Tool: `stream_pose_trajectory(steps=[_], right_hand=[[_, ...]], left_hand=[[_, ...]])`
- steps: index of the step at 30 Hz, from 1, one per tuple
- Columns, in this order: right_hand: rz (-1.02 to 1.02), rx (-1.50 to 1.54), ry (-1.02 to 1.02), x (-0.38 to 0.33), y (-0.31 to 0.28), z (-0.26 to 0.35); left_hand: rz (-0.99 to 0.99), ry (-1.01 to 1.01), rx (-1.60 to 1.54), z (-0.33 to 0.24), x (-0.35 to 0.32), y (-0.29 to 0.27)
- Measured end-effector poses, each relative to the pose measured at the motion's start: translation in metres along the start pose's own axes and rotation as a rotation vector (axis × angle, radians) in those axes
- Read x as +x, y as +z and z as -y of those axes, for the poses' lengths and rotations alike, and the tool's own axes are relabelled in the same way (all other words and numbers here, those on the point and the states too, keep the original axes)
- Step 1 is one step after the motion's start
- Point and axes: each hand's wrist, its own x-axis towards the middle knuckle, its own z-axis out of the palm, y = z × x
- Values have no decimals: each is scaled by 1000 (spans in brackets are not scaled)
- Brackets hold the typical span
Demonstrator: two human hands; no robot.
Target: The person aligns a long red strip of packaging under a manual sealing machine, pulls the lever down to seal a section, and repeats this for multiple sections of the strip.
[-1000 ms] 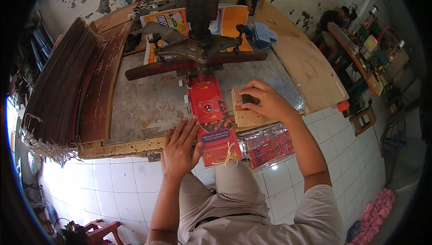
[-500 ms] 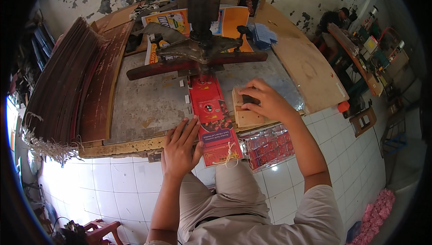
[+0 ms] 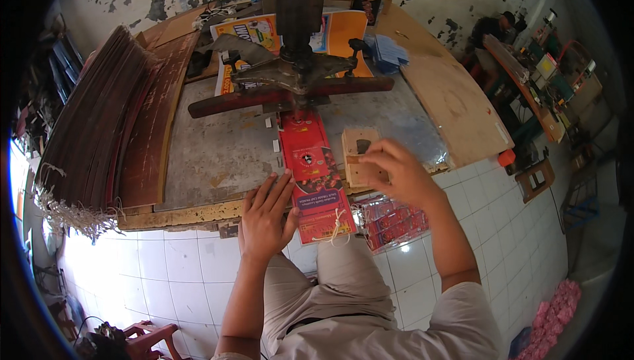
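Observation:
A long red printed card or sleeve [image 3: 310, 172] lies across the near table edge, with white string looped at its near end. Its far end sits beneath the head of a dark metal press [image 3: 297, 76]. My left hand [image 3: 265, 218] rests flat at the card's left edge, fingers stretched out. To the card's right is a small wooden box [image 3: 355, 139] with a dark rounded hollow. Over the box's near right part hovers my right hand [image 3: 399, 172], its fingers curved and smeared by motion. Whether anything is between them is hidden.
A tall stack of dark red-brown sheets [image 3: 92, 122] stands on the table's left. Clear plastic packs of red printed items [image 3: 396, 221] are below the front edge. Blue pieces [image 3: 388, 53] lie at the back right. Far right, a person [image 3: 492, 30] sits near a workbench.
My right hand has drawn back from the wooden box's hollow, toward me and slightly right, uncovering more of the box. My left hand and the red card stay put.

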Motion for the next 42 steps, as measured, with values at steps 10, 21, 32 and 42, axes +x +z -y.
stream_pose_trajectory(steps=[10, 21, 32, 42], right_hand=[[-205, -59, -1, -33, 38, 0], [-164, 229, -161, -21, 20, 53], [-83, 154, -183, 52, 72, 31], [-175, 79, -161, 110, 102, -8]], left_hand=[[51, -30, -20, -9, 6, -7], [22, -50, -18, -8, 2, 2], [18, -45, -25, -4, 1, 4], [24, -53, -39, -4, 3, 2]])
